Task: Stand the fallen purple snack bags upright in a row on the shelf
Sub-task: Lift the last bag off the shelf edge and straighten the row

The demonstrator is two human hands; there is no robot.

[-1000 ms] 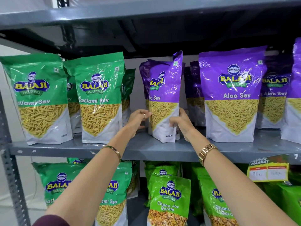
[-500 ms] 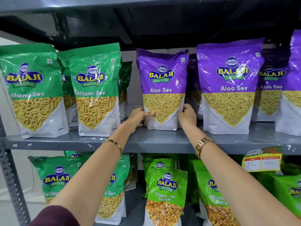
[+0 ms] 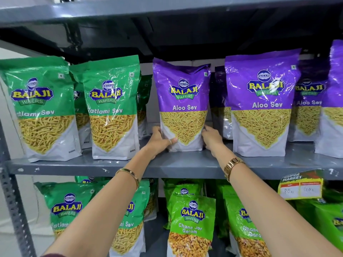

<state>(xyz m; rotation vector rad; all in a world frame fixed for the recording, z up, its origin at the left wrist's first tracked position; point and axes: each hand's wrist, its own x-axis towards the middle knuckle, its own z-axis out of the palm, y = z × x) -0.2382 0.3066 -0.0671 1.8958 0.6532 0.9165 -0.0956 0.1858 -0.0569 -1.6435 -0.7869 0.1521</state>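
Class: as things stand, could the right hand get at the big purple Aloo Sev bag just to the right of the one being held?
Probably yes. The right hand sits at the held bag, and the neighbouring purple bag stands at the shelf front with only an open gap between.

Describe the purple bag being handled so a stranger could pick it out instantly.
Start at the grey middle shelf, where green bags stand on the left and purple ones on the right. The purple Aloo Sev bag is the leftmost purple one, right beside the green Ratlami Sev bag. Alone among them, it has the left hand and right hand at its base.
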